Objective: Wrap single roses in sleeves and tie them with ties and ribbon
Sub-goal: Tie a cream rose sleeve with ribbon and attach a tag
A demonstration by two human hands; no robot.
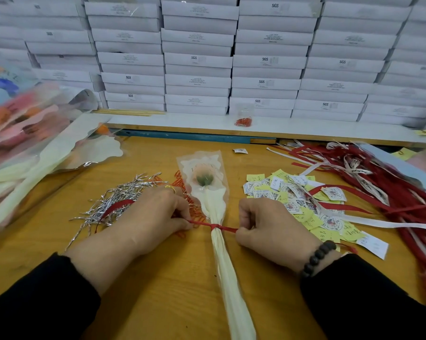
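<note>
Your left hand (158,214) pinches one end of the red ribbon (215,227) between curled fingers, and your right hand (268,229) pinches the other end the same way, so the ribbon runs taut between them and is knotted around the gathered neck of the sleeve (213,209). The sleeved rose (203,179) lies in the middle of the table (182,278), its bloom toward the far edge and the cream tail of the wrap running back to the near edge between your forearms. Just under and beside your left hand sits a heap of silver twist ties (116,200), with orange-red ties (180,180) touching the sleeve's left side. Near your right hand, toward the right edge, lie scattered yellow and white paper tags (292,197), and beyond them a tangle of red and white ribbons (378,182). Finished wrapped flowers (30,133) pile at the far left corner. Stacked white boxes (197,60) line the back.
</note>
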